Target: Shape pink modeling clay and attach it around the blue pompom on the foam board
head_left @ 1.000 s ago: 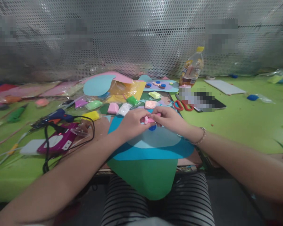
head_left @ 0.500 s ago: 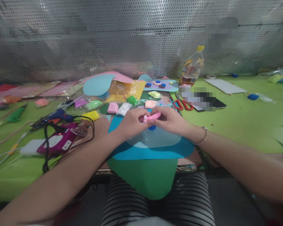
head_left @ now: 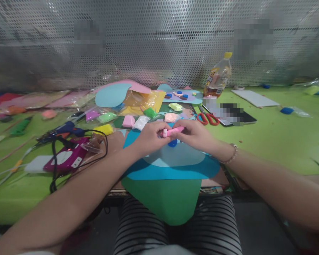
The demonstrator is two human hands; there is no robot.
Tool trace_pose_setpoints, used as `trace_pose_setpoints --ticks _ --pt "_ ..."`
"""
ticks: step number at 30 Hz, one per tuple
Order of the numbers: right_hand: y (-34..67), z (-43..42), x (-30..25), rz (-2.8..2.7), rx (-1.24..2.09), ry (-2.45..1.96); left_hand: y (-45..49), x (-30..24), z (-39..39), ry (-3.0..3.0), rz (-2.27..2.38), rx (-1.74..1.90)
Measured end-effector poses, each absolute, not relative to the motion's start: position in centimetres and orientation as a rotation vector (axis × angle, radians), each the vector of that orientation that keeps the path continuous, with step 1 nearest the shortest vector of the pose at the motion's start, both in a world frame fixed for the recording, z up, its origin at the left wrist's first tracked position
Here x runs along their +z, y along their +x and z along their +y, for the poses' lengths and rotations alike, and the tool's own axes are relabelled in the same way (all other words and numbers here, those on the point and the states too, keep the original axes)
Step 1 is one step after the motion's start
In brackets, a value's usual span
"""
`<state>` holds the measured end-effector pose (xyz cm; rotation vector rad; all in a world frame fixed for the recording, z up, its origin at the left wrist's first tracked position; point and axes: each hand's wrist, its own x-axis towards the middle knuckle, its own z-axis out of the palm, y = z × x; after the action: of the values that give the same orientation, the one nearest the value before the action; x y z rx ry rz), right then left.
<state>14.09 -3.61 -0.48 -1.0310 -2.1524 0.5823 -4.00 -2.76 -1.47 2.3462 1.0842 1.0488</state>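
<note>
My left hand [head_left: 155, 134] and my right hand [head_left: 192, 136] meet above stacked paper cut-outs, fingers closed in a pinch. Between them they hold a slim pink stick-like piece [head_left: 174, 131]; whether it is clay or a plastic tool I cannot tell. A pale pink lump [head_left: 165, 132], soft like clay, sits at its left end by my left fingertips. Just under my fingers a round blue piece [head_left: 172, 143] rests on the light blue paper [head_left: 172, 159]. That lies on a darker blue sheet [head_left: 172, 173], with a green sheet [head_left: 164, 202] hanging over the table edge.
Behind my hands lie bagged clay packets, among them a white packet [head_left: 141, 123] and a pink packet [head_left: 128, 121]. Red-handled scissors [head_left: 207, 119] and a bottle [head_left: 218, 76] stand to the right. At left are a purple power strip [head_left: 66, 156], cables and a glue gun [head_left: 69, 129].
The pink piece has turned slightly between my fingers and now looks straighter. My hands stay together in nearly the same place; the whole view has shifted slightly.
</note>
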Motion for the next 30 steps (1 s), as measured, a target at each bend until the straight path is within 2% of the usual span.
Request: trace_pose_setpoints --ticks 10,23,30 --pt "13.34 -3.73 -0.4 -2.084 0.621 -1.183 -3.71 -1.55 -2.85 2.391 1.048 1.084" --pt "13.6 -3.57 -0.76 -2.081 0.722 -1.041 -3.72 -1.53 -2.73 2.448 1.008 1.131" --pt "13.92 -3.71 -0.3 -2.011 0.915 -0.951 -3.82 -1.59 -2.59 2.426 1.035 1.129"
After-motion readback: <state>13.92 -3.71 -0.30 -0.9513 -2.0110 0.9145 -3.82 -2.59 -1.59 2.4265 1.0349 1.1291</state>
